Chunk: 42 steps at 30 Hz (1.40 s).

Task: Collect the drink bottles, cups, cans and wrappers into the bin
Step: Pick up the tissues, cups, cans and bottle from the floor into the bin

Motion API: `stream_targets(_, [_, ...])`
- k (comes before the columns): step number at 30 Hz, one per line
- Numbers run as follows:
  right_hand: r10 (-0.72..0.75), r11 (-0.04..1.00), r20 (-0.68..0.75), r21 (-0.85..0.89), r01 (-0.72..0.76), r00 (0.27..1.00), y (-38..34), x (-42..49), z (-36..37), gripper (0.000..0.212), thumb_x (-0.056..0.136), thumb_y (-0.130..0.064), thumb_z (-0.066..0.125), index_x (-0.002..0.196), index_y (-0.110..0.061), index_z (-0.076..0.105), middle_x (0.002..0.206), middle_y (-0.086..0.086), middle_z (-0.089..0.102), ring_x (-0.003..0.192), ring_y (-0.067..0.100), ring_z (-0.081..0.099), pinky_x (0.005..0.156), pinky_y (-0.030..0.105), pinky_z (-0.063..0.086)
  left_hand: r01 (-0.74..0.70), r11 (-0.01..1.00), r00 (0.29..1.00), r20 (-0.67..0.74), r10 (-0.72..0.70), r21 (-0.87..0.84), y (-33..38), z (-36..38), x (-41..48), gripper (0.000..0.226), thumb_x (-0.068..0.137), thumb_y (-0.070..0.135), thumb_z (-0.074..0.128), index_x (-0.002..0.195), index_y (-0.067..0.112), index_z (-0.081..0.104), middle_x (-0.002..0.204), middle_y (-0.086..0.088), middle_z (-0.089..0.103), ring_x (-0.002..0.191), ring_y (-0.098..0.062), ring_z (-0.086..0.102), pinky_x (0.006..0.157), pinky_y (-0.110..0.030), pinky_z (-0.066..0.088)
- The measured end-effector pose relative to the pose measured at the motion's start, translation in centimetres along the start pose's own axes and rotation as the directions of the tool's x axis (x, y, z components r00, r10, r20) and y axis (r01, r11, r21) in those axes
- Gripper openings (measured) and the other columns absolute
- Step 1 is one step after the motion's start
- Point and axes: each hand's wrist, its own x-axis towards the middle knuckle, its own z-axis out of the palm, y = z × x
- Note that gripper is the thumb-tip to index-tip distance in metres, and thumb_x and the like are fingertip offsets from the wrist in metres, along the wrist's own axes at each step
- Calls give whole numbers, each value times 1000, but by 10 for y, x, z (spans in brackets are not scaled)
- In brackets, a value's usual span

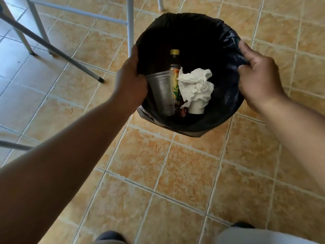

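A round bin lined with a black bag stands on the tiled floor. My left hand grips the bin's left rim. My right hand pinches the bag at the right rim. Inside lie a dark drink bottle with a yellow cap, a clear plastic cup on its side, a crumpled white tissue over a white paper cup, and something red mostly hidden underneath.
Grey metal table or chair legs stand just left of and behind the bin. A slanted dark-tipped leg crosses the upper left. My shoes show at the bottom edge on the orange tiles.
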Motion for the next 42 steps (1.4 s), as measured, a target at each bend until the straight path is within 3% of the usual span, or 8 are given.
stream_targets(4, [-10,999,1,-44,10,1000,-49,-38,-41,60,97,-6,39,151,-32,40,129,-13,65,53,5,47,54,17,40,34,999,999,-7,-34,-24,45,-26,-47,87,74,-6,34,155,25,30,146,-5,52,137,-23,47,110,-50,43])
stream_targets(12, [42,998,87,-57,-37,995,-211,-129,-182,55,101,-4,43,150,-30,41,113,-57,38,59,16,49,58,28,41,108,988,993,-48,-103,106,210,-119,-174,94,67,-5,35,155,26,29,157,3,39,148,-14,30,120,-47,30])
stream_targets(16, [72,995,101,-70,-65,992,-303,-167,-259,54,102,-3,44,151,-26,42,141,-22,42,81,27,64,63,27,48,138,977,989,-84,-126,163,316,-164,-229,91,73,-14,38,156,23,28,158,7,33,147,-5,24,123,-29,22])
stream_targets(19, [107,992,99,-72,-100,989,-358,-194,-310,55,103,-4,45,151,-29,41,140,-7,56,46,9,43,49,16,37,125,975,990,-87,-110,187,385,-191,-264,90,73,-23,40,154,15,29,152,9,30,140,5,21,113,-3,15])
stream_targets(25, [143,989,42,-42,-141,989,-440,-237,-388,55,102,-2,45,150,-30,42,99,7,65,38,9,34,39,11,23,29,976,1000,-10,-27,214,484,-233,-306,88,71,-6,36,155,18,29,150,14,30,140,0,23,104,6,12])
stream_targets(29, [136,990,-9,-39,-136,991,-470,-256,-425,56,102,-3,46,149,-32,43,130,7,67,38,9,34,40,15,28,-25,971,1000,15,22,236,525,-244,-323,84,74,4,33,155,27,27,145,18,34,131,9,25,98,10,13])
stream_targets(37, [122,992,-59,-18,-123,991,-488,-262,-489,57,101,-6,45,148,-38,43,54,-15,57,39,9,33,41,16,25,-113,960,993,15,113,256,590,-235,-338,79,86,-10,40,154,30,31,139,18,40,126,5,32,95,4,20])
stream_targets(42, [102,995,-86,2,-102,991,-488,-255,-526,57,102,-6,44,148,-39,43,58,-9,61,40,9,30,41,18,26,-150,962,988,15,151,227,626,-214,-337,80,85,-13,39,152,32,35,147,2,50,135,-14,41,113,-32,34])
